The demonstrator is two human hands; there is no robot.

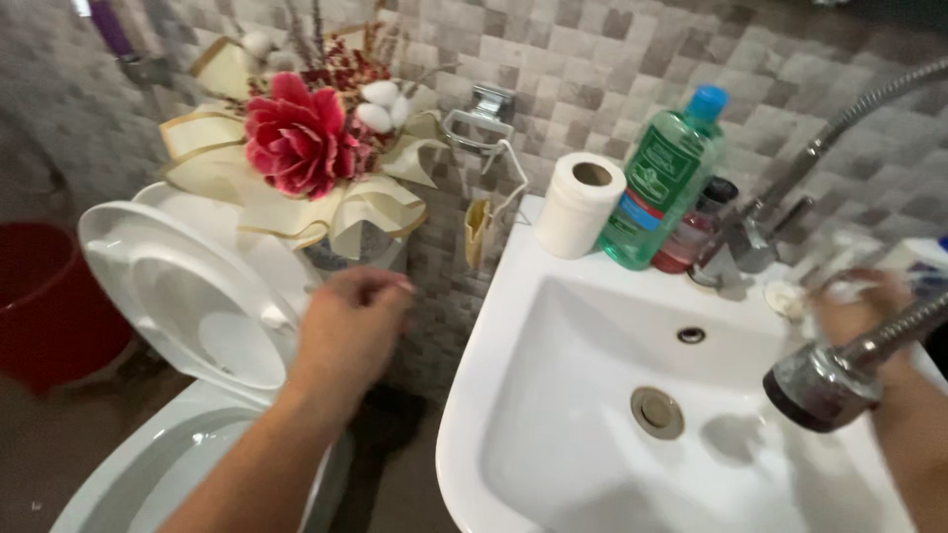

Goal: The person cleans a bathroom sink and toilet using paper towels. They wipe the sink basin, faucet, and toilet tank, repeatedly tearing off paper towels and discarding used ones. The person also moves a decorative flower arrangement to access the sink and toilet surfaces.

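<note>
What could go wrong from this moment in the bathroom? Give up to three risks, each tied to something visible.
1. The right hand reaches near the faucet while the hand shower hangs over the sink; it might spray or swing.
2. The green bottle and paper roll stand on the rim and could be knocked in.
3. The left hand is blurred near the raised toilet lid and could bump it.

— Where does the head camera look from?
— From above and close, tilted down at the white sink (553,326), facing the tiled wall behind it.
— What lies beside the sink?
— The toilet (188,296) to its left, the tap (746,242) at its back rim.
</note>
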